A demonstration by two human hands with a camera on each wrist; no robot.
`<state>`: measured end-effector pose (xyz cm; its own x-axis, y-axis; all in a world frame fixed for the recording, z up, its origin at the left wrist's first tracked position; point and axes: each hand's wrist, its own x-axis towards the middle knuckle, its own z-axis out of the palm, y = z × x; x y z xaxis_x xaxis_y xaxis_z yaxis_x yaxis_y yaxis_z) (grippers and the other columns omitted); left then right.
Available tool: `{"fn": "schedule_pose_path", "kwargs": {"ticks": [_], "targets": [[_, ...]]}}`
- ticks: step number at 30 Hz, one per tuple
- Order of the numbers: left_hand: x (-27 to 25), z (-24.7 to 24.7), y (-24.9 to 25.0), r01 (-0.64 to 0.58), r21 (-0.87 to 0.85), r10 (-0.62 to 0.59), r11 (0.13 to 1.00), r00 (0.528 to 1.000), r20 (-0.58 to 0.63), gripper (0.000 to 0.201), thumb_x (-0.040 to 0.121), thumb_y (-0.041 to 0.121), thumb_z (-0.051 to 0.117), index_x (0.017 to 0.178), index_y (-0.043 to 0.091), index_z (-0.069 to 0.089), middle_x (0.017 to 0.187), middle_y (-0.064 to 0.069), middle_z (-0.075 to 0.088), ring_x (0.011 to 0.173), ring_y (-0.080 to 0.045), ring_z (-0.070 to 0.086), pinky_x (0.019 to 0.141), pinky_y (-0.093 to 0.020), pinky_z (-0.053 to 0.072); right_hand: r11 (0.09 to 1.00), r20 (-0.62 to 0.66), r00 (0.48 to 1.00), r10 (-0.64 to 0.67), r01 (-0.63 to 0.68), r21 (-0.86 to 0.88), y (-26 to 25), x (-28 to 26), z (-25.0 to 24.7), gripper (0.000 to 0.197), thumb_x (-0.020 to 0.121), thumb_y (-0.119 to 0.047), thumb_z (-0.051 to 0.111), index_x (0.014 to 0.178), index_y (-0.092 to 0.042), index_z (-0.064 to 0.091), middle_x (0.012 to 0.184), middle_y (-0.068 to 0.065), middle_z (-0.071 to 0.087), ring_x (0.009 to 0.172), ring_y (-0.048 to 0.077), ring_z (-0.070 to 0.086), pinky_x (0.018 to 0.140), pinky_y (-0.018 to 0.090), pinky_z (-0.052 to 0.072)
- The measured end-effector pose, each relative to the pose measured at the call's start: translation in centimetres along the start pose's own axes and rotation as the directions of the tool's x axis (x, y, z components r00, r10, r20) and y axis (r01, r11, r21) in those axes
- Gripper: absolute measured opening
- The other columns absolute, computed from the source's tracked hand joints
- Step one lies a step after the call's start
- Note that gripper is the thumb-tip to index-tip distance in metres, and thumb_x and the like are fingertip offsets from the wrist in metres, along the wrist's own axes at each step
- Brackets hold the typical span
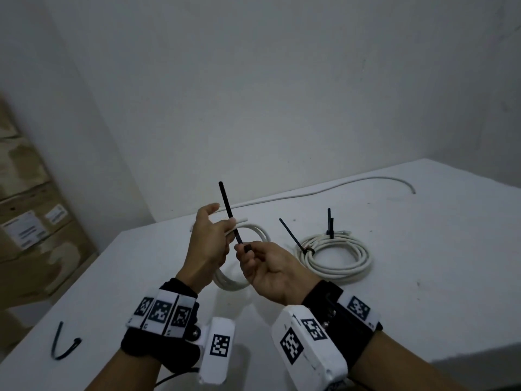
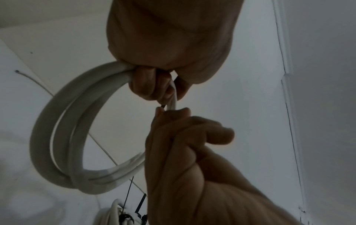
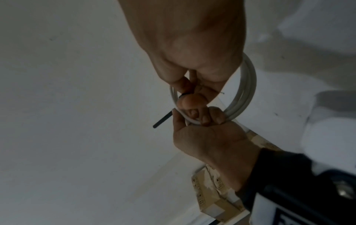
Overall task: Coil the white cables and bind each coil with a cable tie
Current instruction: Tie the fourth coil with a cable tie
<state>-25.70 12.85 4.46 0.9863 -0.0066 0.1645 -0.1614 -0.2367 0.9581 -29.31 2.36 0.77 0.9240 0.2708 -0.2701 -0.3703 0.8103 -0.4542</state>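
Observation:
My left hand (image 1: 217, 235) holds a small coil of white cable (image 1: 253, 231) upright above the table, fingers curled round its strands (image 2: 63, 129). A black cable tie (image 1: 227, 207) crosses the coil at the grip, its tail pointing up and away. My right hand (image 1: 245, 252) pinches the tie's head end between thumb and fingertips, right beside the left hand. In the right wrist view the tie's tail (image 3: 161, 120) sticks out left of the left hand (image 3: 208, 137). A second white coil (image 1: 332, 256) lies on the table to the right, bound with two black ties.
A loose white cable (image 1: 324, 190) runs along the back of the white table (image 1: 423, 292). A bent black tie (image 1: 63, 344) lies near the front left edge. Cardboard boxes (image 1: 25, 221) stand on the floor to the left. Walls close in behind.

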Motion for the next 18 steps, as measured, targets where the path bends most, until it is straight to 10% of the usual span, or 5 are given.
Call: {"fn": "schedule_pose_path", "kwargs": {"ticks": [5, 13, 18], "targets": [[0.2, -0.2, -0.2, -0.002, -0.020, 0.002, 1.000, 1.000, 0.026, 0.017, 0.097, 0.009, 0.048, 0.104, 0.003, 0.063, 0.048, 0.011, 0.049, 0.029, -0.002, 0.038, 0.033, -0.016, 0.019, 0.986, 0.026, 0.994, -0.111, 0.113, -0.124, 0.5, -0.6, -0.6, 0.019, 0.095, -0.003, 0.044, 0.081, -0.002, 0.057, 0.061, 0.008, 0.060, 0.040, 0.009, 0.052, 0.039, 0.016, 0.043], [1.0, -0.6, -1.5, 0.098, -0.073, -0.092, 0.992, 0.992, 0.081, 0.009, 0.094, 0.010, 0.050, 0.088, 0.011, 0.056, 0.052, -0.001, 0.041, 0.037, -0.011, 0.030, 0.038, -0.016, 0.022, 0.827, 0.258, 0.908, -0.330, 0.410, -0.385, -0.1, -1.4, -0.7, 0.020, 0.093, 0.006, 0.047, 0.100, -0.001, 0.064, 0.083, 0.012, 0.068, 0.068, 0.016, 0.068, 0.060, 0.022, 0.055], [0.9, -0.9, -1.5, 0.136, -0.118, -0.119, 0.984, 0.983, 0.142, 0.008, 0.095, 0.010, 0.048, 0.089, 0.009, 0.054, 0.050, 0.002, 0.036, 0.035, -0.008, 0.025, 0.038, -0.015, 0.015, 0.508, 0.268, 0.807, -0.526, 0.550, -0.663, -0.4, -1.3, -1.2, 0.018, 0.090, 0.002, 0.054, 0.091, -0.010, 0.067, 0.073, 0.004, 0.065, 0.060, 0.011, 0.062, 0.048, 0.022, 0.048]]}}
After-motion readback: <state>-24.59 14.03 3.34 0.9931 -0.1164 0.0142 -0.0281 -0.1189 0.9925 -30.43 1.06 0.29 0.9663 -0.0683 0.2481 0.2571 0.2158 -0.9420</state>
